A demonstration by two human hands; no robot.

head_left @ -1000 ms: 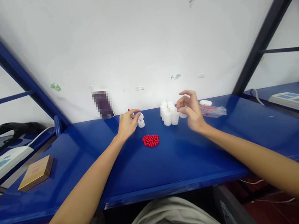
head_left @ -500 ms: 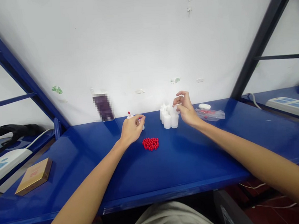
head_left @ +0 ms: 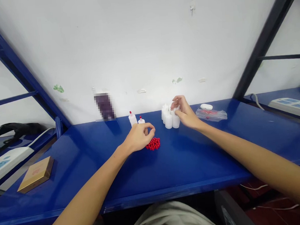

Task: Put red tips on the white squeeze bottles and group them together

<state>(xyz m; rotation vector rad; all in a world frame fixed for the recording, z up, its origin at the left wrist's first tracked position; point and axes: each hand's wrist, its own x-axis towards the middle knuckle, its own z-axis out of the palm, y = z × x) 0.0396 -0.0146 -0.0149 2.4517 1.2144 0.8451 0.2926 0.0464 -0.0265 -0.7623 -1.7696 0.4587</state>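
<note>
Two white squeeze bottles (head_left: pixel 132 119) with red caps stand near the wall, the nearer one partly behind my left hand (head_left: pixel 140 136). That hand hovers at the left edge of a pile of small red caps (head_left: pixel 153 144), covering part of it. Its thumb and index finger curl together at the tips, and nothing shows between them. To the right is a tight cluster of white bottles (head_left: pixel 168 119). My right hand (head_left: pixel 184 112) has its thumb and fingers around the rightmost white bottle (head_left: pixel 176 120), whose top is partly hidden by the fingers.
Right of the bottles lie a clear plastic bag (head_left: pixel 212 115) with red bits inside and a small white case (head_left: pixel 206 106). A gold box (head_left: pixel 36 174) sits on the blue table (head_left: pixel 184 168) at left. White power strips (head_left: pixel 293 105) lie beyond the blue frame.
My left hand has moved right and toward me, off the capped bottles to the red caps, uncovering two bottles. My right hand has lowered slightly, its fingers around a bottle.
</note>
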